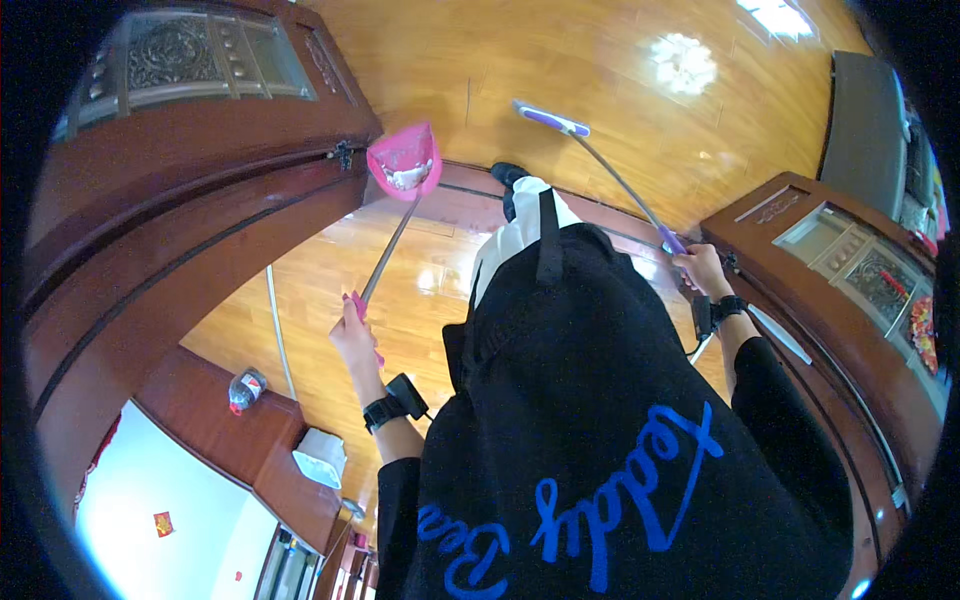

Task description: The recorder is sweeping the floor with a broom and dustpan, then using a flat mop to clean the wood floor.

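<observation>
My left hand grips the pink handle of a long-handled dustpan. The pink dustpan is held out at the far left, beside a dark wooden door frame, with whitish debris lying in it. My right hand is closed around the purple grip of a broom. Its grey shaft slants away to a purple and white broom head over the wooden floor. My foot in a dark shoe is by the door threshold, between the two tools.
Carved wooden doors with glass panels, one at left and one at right, flank the doorway. A raised threshold crosses the floor. Lower left are a wooden cabinet, a plastic bottle and a white bin.
</observation>
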Action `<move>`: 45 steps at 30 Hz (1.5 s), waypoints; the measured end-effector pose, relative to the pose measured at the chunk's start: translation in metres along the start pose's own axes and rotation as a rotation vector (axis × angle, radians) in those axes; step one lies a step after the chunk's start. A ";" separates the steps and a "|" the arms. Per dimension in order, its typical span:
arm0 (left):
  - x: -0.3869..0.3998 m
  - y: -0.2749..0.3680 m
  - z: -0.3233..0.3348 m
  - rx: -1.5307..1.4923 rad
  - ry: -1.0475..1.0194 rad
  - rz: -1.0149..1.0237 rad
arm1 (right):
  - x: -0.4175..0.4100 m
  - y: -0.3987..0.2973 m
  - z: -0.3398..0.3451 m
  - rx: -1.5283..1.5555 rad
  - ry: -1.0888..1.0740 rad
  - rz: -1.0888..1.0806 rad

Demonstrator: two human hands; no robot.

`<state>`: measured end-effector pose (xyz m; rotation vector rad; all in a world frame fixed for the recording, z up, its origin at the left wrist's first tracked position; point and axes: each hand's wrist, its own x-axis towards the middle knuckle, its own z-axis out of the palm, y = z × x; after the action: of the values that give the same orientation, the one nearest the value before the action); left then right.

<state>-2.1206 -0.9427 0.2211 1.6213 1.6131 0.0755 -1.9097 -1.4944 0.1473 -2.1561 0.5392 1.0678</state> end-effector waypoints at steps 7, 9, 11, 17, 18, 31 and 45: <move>-0.025 0.047 0.007 0.149 0.021 0.037 | 0.037 -0.029 -0.013 -0.141 0.057 -0.104; -0.026 0.051 0.012 0.125 -0.001 0.049 | 0.038 -0.032 -0.027 -0.160 0.046 -0.140; -0.025 0.056 0.019 0.123 -0.075 0.060 | 0.039 -0.018 -0.028 -0.191 0.106 -0.170; -0.027 0.038 0.003 0.167 -0.104 0.110 | 0.027 0.007 -0.012 -0.218 0.122 -0.239; -0.027 0.033 0.000 0.171 -0.109 0.120 | 0.017 0.011 -0.002 -0.201 0.140 -0.262; 0.029 -0.047 -0.030 0.152 -0.320 0.332 | -0.125 0.134 0.122 0.037 0.271 -0.031; 0.018 -0.047 -0.030 0.242 -0.327 0.404 | -0.178 0.201 0.105 -0.339 0.583 0.070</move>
<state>-2.1725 -0.9199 0.2052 2.0093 1.0637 -0.1742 -2.1924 -1.5466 0.1687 -2.7836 0.7363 0.5761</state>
